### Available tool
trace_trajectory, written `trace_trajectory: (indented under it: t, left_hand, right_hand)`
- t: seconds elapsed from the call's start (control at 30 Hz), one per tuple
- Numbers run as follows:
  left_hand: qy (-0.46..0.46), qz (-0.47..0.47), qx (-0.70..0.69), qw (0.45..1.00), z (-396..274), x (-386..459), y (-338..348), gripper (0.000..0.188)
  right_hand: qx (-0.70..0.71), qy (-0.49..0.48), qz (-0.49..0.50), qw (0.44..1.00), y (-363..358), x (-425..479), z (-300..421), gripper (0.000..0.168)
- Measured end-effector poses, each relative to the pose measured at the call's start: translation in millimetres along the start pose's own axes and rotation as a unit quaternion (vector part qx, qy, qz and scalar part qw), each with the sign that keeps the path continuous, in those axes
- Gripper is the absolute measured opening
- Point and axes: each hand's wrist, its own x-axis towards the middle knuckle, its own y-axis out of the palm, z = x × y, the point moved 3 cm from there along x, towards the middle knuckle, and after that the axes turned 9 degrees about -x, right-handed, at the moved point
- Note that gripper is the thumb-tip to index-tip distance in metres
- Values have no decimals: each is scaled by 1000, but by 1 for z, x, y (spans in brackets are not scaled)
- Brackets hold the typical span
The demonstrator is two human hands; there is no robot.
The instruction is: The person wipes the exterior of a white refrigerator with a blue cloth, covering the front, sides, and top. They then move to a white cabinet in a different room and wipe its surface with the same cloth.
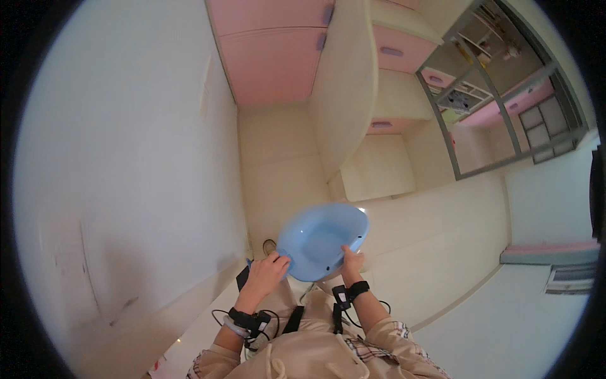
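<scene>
A light blue plastic basin is held tilted in front of me, its hollow side facing up towards the camera, with small dark holes near its rim. My left hand is at the basin's left edge, and a piece of blue material shows beside it; whether that is a cloth or part of the basin I cannot tell. With the thumb over the rim, my right hand grips the lower right edge, its other fingers hidden behind. Both wrists wear black straps with small devices and cables.
A white wall runs along the left. Pink cabinet doors stand ahead, beside a cream side panel and shelf unit with a low step. A grey-framed mirror or glass door is at the upper right. Pale tiles cover the floor.
</scene>
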Motion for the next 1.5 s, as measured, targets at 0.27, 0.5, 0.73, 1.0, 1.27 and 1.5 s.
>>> trace_trajectory:
  t: [0.27,0.5,0.73,1.0,1.27,1.5]
  left_hand:
    - [-42,6,-13,999,59,39,6,9]
    - [-148,-21,-42,988,115,34,85,11]
    - [-260,58,-59,962,116,33,136,13]
    - [-285,128,-58,948,169,65,182,15]
    - [-299,127,-71,943,186,65,217,14]
    - [-269,153,-53,949,175,67,231,19]
  right_hand:
    - [82,32,64,994,123,82,-11,61]
    - [90,45,62,993,217,172,-51,54]
    - [152,139,58,977,235,201,-95,58]
    - [200,100,117,968,212,245,-217,73]
    - [142,227,-19,963,196,264,-256,62]
    - [4,278,179,944,186,291,-296,60]
